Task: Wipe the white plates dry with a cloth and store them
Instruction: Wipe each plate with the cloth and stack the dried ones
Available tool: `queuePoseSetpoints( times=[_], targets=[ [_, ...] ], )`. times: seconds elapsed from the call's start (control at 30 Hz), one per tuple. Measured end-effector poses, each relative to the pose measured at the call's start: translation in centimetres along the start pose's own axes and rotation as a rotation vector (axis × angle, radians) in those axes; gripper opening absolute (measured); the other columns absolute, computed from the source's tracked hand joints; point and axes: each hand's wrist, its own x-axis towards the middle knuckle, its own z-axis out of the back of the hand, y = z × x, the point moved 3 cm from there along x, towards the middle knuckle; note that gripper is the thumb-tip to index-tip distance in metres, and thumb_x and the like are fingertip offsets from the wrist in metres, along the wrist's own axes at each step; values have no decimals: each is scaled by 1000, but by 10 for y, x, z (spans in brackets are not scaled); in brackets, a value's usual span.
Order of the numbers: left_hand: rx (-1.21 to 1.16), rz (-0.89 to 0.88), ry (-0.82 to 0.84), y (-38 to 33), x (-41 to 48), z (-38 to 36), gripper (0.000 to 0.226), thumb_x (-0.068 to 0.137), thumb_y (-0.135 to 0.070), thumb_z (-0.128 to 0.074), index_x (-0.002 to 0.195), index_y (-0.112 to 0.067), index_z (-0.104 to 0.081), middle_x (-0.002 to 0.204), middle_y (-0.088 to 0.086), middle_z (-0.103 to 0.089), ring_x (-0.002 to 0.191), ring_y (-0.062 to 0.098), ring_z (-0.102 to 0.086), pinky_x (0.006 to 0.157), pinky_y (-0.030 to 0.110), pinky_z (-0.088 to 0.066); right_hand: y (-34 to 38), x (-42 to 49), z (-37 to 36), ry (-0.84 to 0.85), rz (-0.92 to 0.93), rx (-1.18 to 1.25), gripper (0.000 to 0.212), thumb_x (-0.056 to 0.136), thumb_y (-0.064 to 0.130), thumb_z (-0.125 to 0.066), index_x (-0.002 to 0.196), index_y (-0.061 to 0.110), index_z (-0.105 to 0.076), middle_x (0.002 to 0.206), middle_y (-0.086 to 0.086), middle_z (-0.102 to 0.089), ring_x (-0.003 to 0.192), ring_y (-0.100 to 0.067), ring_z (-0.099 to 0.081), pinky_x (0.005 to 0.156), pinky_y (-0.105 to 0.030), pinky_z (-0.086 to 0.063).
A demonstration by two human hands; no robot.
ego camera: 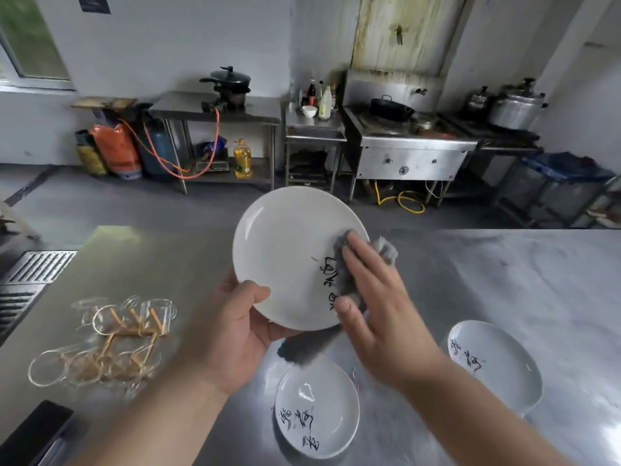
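While left grip (pixel 232 326) holds plate (pixel 285 250), cloth (pixel 349 264) under right grip (pixel 376 307).

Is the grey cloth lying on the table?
No, the right hand presses the crumpled grey cloth against the round white plate that the left hand holds up.

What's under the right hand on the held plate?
A grey cloth, pressed flat by the right hand against the held plate. It covers part of the plate's black lettering; the hidden characters cannot be read.
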Motion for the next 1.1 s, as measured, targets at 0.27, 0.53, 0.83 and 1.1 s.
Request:
queuePoseSetpoints(
  times=[0.27, 0.53, 0.83, 1.1],
  targets=[
    [9, -21, 103, 6, -5, -7, 64, 86, -2, -56, 147, -16, -53, 141, 23, -63, 125, 46, -64, 82, 57, -61, 10, -34, -23, -186, 41, 160, 80, 105, 61, -41, 158, 1, -36, 171, -4, -27, 159, -23, -24, 123, -54, -33],
    [43, 294, 114, -10, -1, 11, 47, 73, -25, -69, 117, -18, -80, 126, 16, -74, 110, 33, -74, 79, 47, -63, -9, 6, 27, -50, 150, 72, 90, 101, 71, -36, 148, -5, -50, 163, -9, -40, 152, -21, -38, 120, -50, -38],
    [-106, 77, 25, 18, -1, 10, 45, 83, -4, -53, 121, -11, -77, 127, 26, -71, 114, 40, -72, 80, 46, -63, 29, -53, -32, 60, -34, 22, 102, 94, 84, -16, 164, 10, -20, 176, 4, -5, 162, -16, -7, 128, -30, -14],
    [-118, 13, 111, 16, -3, -5, 54, 87, -1, -49, 134, -16, -67, 132, 25, -68, 117, 44, -70, 81, 55, -61, 21, -5, -4, 6, -68, -57, 102, 95, 81, -7, 164, 8, -22, 174, 1, -13, 161, -12, -9, 129, -39, -16]
  ],
)
